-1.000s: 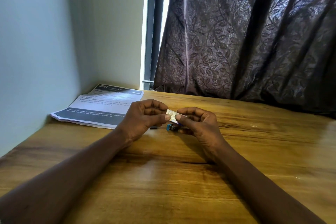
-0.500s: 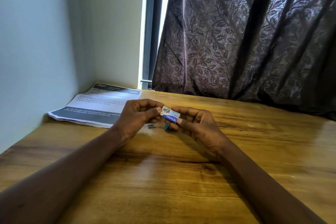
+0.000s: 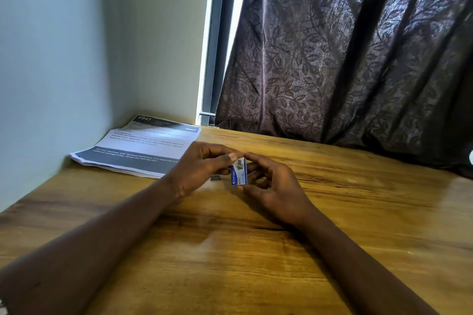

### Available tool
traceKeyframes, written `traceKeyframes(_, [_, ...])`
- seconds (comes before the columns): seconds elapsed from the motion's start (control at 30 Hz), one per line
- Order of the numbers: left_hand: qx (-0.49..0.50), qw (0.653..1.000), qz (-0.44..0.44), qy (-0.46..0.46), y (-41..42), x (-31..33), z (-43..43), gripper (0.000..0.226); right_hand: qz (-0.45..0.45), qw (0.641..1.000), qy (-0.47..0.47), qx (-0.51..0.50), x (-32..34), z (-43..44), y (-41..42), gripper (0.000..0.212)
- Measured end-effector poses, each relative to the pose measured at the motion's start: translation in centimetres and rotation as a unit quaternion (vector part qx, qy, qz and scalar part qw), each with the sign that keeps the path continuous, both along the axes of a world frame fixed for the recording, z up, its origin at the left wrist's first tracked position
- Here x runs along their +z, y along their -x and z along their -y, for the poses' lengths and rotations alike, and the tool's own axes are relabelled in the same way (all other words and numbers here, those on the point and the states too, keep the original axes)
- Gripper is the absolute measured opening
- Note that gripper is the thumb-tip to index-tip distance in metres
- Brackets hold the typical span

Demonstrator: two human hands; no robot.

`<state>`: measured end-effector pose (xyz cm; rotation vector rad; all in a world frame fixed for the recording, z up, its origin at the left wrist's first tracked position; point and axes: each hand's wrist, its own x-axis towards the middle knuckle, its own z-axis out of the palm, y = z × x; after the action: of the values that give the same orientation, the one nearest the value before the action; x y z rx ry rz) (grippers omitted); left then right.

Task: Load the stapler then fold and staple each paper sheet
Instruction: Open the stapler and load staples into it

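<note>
The step in hand looks like opening the staple box (image 3: 239, 172) to get a strip out for the stapler. Both hands grip it just above the table (image 3: 345, 225). The left hand (image 3: 202, 169) pinches its top end under the thumb, and the right hand (image 3: 271, 186) curls round its far side and bottom.

To do this well, I judge the right hand should hold the thin card lightly so it does not crush. The left should ease the end open slowly, or brittle strips may spill and snap.

The box is small, blue and white, glossy, standing on end. A grey piece (image 3: 215, 178) lies on the table at nine o'clock from the box; whether it belongs to the stapler I cannot tell. The printed sheets (image 3: 138, 146), a flat stack, lie at ten o'clock from the hands on smooth, grained wood.
</note>
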<state>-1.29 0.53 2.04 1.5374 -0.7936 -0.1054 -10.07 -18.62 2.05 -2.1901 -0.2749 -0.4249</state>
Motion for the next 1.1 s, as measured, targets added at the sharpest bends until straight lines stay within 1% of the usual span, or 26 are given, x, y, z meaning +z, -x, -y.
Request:
traceKeyframes(0.1, [0.025, 0.999, 0.024, 0.013, 0.0, 0.0, 0.2, 0.022, 0.044, 0.998, -0.020, -0.029, 0.4, 0.5, 0.0, 0.028])
traceKeyframes(0.13, [0.029, 0.999, 0.021, 0.020, 0.0, 0.0, 0.2, 0.022, 0.052, 0.997, -0.037, -0.037, 0.5, 0.9, 0.0, 0.019])
traceKeyframes(0.17, [0.031, 0.999, 0.020, 0.023, -0.1, 0.0, 0.2, 0.023, 0.054, 0.996, -0.053, -0.040, 0.5, 1.2, -0.1, 0.016])
traceKeyframes(0.23, [0.030, 0.999, 0.024, 0.014, -0.1, -0.2, 0.3, 0.022, 0.045, 0.995, -0.088, -0.034, 0.5, 1.8, -0.2, 0.019])
traceKeyframes(0.33, [0.027, 0.999, 0.014, 0.010, 0.1, -0.4, 0.5, 0.020, 0.031, 0.990, -0.138, -0.001, 0.2, 1.8, -0.3, 0.039])
traceKeyframes(0.37, [0.029, 0.999, 0.009, 0.011, 0.1, -0.4, 0.5, 0.019, 0.030, 0.989, -0.144, 0.007, 0.1, 1.7, -0.3, 0.040])
traceKeyframes(0.43, [0.035, 0.999, 0.007, 0.015, 0.1, -0.4, 0.5, 0.018, 0.038, 0.990, -0.136, 0.007, 0.1, 1.5, -0.2, 0.029])
traceKeyframes(0.5, [0.048, 0.999, 0.015, 0.015, 0.1, -0.3, 0.6, 0.018, 0.056, 0.990, -0.130, -0.013, 0.2, 1.3, -0.2, 0.019])
traceKeyframes(0.53, [0.066, 0.997, 0.039, -0.002, 0.1, -0.3, 0.7, 0.019, 0.068, 0.989, -0.127, -0.031, 0.3, 1.4, -0.3, 0.015])
traceKeyframes(0.57, [0.092, 0.991, 0.085, -0.039, 0.0, -0.4, 0.7, 0.019, 0.078, 0.987, -0.132, -0.056, 0.4, 1.7, -0.5, 0.012])
traceKeyframes(0.63, [0.129, 0.962, 0.198, -0.136, -0.3, -0.6, 0.4, 0.025, 0.086, 0.975, -0.155, -0.130, 0.5, 2.8, -0.7, 0.016])
traceKeyframes(0.7, [0.136, 0.929, 0.266, -0.217, -0.9, -0.7, -0.2, 0.030, 0.090, 0.959, -0.147, -0.223, 0.4, 4.6, -0.9, 0.022])
traceKeyframes(0.73, [0.139, 0.918, 0.278, -0.245, -1.2, -0.7, -0.6, 0.031, 0.094, 0.950, -0.120, -0.273, 0.4, 5.5, -1.0, 0.022])
traceKeyframes(0.8, [0.144, 0.907, 0.281, -0.277, -1.5, -0.7, -0.9, 0.031, 0.079, 0.928, -0.090, -0.352, 0.1, 7.8, -1.0, 0.021])
traceKeyframes(0.87, [0.141, 0.901, 0.285, -0.293, -1.6, -0.7, -1.0, 0.030, 0.046, 0.908, -0.108, -0.402, 0.0, 9.7, -1.1, 0.015])
traceKeyframes(0.93, [0.140, 0.895, 0.288, -0.310, -1.7, -0.7, -1.0, 0.029, 0.003, 0.891, -0.094, -0.444, -0.1, 10.9, -0.9, 0.009])
traceKeyframes(1.0, [0.139, 0.891, 0.285, -0.324, -1.8, -0.8, -1.0, 0.031, -0.030, 0.879, -0.047, -0.473, -0.2, 11.4, -0.4, 0.008])
traceKeyframes(1.1, [0.123, 0.890, 0.280, -0.338, -1.7, -0.8, -1.2, 0.040, -0.058, 0.862, 0.062, -0.499, -0.5, 11.8, -0.1, 0.009])
